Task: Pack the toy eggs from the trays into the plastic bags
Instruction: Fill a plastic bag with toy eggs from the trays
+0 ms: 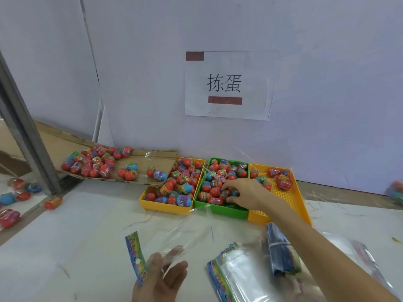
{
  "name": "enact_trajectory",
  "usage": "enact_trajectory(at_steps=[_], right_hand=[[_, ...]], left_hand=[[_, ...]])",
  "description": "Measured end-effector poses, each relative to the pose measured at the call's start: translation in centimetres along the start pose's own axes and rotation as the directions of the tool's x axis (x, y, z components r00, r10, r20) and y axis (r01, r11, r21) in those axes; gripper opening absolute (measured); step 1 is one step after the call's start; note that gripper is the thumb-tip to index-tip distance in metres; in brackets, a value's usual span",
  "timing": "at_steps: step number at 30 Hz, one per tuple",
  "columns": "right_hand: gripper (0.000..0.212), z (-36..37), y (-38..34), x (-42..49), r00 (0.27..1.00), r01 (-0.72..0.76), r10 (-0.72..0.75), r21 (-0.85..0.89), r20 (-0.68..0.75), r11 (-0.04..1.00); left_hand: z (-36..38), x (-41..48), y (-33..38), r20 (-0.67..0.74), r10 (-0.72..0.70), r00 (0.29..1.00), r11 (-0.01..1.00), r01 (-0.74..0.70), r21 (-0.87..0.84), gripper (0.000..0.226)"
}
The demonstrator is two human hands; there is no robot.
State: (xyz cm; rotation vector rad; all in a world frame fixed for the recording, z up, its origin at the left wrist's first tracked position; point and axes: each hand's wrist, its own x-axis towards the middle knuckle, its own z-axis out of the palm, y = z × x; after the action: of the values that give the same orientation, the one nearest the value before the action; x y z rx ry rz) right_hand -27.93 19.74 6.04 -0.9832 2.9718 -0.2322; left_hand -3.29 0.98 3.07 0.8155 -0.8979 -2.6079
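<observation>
Right hand grasps toy eggs in green tray; left hand pinches clear plastic bag nearer

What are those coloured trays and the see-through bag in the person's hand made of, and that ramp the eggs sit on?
The green tray looks like moulded plastic: even colour, slight sheen. The right yellow tray seems the same, with a perforated floor. The bag held by the left hand looks like thin clear film, glossy and creased. The ramp looks like brown cardboard, matte with ragged edges.
</observation>
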Motion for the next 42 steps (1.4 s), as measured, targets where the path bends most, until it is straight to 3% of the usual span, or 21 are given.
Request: enact_trajectory(at_steps=[4,7,11,13,15,19,22,27,30,32,38,42], right_hand=[[0.035,0.4,-0.3,-0.3,1.000,-0.017,0.018,0.078,-0.014,0.997],[0.032,0.7,-0.7,-1.4,0.982,-0.006,0.064,0.312,-0.175,0.950],[0.028,-0.1,-1.4,-3.8,0.835,0.146,0.270,0.665,-0.480,0.732],[0.030,-0.7,-1.9,-5.4,0.797,0.262,0.287,0.732,-0.531,0.629],[0.033,-0.5,-2.9,-6.9,0.797,0.317,0.239,0.721,-0.554,0.616],[0.039,1.0,-4.7,-8.5,0.821,0.320,0.205,0.727,-0.533,0.607],[0.043,1.0,-5.7,-9.1,0.847,0.292,0.132,0.659,-0.515,0.694],[0.038,0.4,-7.0,-10.2,0.908,0.281,-0.007,0.597,-0.418,0.751],[0.034,0.2,-7.2,-10.3,0.926,0.276,-0.066,0.547,-0.372,0.791],[0.030,0.3,-7.2,-10.4,0.937,0.287,-0.111,0.549,-0.332,0.785],[0.012,0.7,-8.1,-10.4,0.962,0.268,-0.141,0.697,-0.235,0.665],[0.010,1.2,-8.5,-10.4,0.967,0.253,-0.153,0.726,-0.202,0.639]], left_hand=[[-0.2,-0.3,-0.1,0.035,0.040,0.999,0.999,-0.041,0.011,0.022],[-0.3,-0.5,-0.3,0.046,0.062,0.997,0.998,-0.064,0.023,0.017],[-0.2,-0.3,-0.2,0.058,0.085,0.995,0.995,-0.087,0.045,0.018],[-0.1,-0.2,-0.3,0.055,0.105,0.993,0.993,-0.107,0.042,0.017],[-0.2,-0.4,-0.6,0.045,0.132,0.990,0.991,-0.133,0.025,0.014],[-0.2,-0.7,-0.4,0.045,0.160,0.986,0.987,-0.160,-0.006,0.015],[-0.3,-0.8,-0.4,0.053,0.198,0.979,0.980,-0.197,-0.020,0.018],[-0.3,-0.5,-1.3,0.089,0.234,0.968,0.966,-0.242,0.087,0.007],[-0.6,-0.4,-1.6,0.130,0.255,0.958,0.947,-0.275,0.167,0.024],[-0.6,-0.4,-1.7,0.137,0.255,0.957,0.940,-0.279,0.195,0.027],[-0.3,-0.7,-1.8,0.102,0.252,0.962,0.948,-0.266,0.177,0.006],[-0.5,-0.2,-1.6,0.181,0.137,0.974,0.978,-0.162,0.134,0.009]])
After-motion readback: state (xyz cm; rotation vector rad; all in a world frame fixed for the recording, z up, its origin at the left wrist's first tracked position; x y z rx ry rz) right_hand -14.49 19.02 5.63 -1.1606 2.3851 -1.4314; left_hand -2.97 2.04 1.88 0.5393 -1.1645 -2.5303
